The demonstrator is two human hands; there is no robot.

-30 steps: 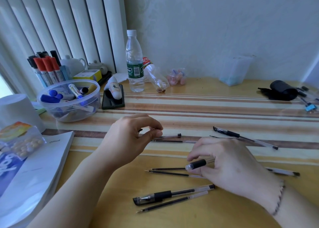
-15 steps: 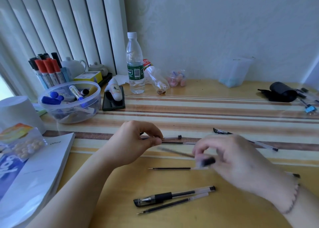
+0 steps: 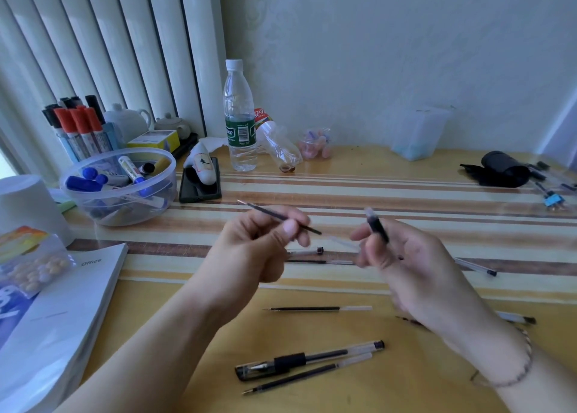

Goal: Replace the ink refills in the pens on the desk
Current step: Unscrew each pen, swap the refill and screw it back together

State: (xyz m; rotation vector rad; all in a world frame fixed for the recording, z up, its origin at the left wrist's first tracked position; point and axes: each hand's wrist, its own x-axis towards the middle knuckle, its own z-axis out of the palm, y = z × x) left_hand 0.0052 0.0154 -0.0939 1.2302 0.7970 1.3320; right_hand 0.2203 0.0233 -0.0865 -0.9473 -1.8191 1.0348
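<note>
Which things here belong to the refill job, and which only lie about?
Job: refill in left hand; pen barrel in right hand; loose refill; capped pen.

Lying about: water bottle; marker bowl; phone; book.

My one camera sits on my head, looking forward and down across the desk (image 3: 406, 365) toward the wall behind it (a wide-angle view, so edges bow). My forearms enter from the bottom edge, close beneath the lens; the desk's far edge meets the wall at mid-height.
</note>
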